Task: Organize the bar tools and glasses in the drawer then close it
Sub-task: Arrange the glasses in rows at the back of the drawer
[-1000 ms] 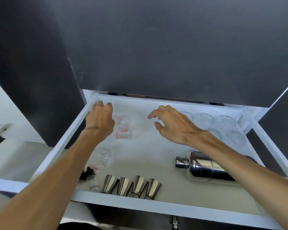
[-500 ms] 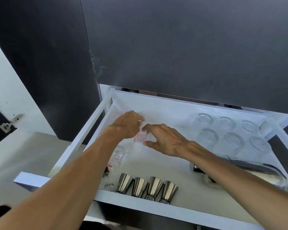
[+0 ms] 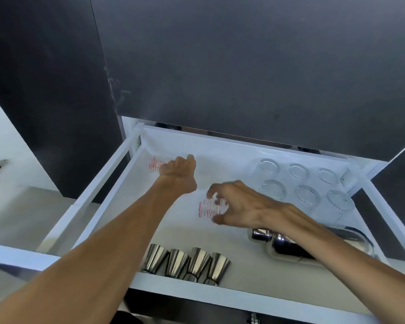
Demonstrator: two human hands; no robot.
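- The drawer (image 3: 98, 195) stands pulled out, white inside, under a dark cabinet front (image 3: 243, 66).
- My left hand (image 3: 179, 171) is curled around a clear measuring glass with red marks (image 3: 155, 163) near the back left corner.
- My right hand (image 3: 239, 204) pinches a second red-marked measuring glass (image 3: 209, 208) between thumb and fingertips, mid-drawer, just beside my left wrist.
- Six clear glasses (image 3: 304, 183) sit in two rows of three at the back right.
- A steel shaker (image 3: 278, 244) lies on its side under my right forearm.
- Four steel cups (image 3: 187, 263) line the front edge, tilted and touching one another.
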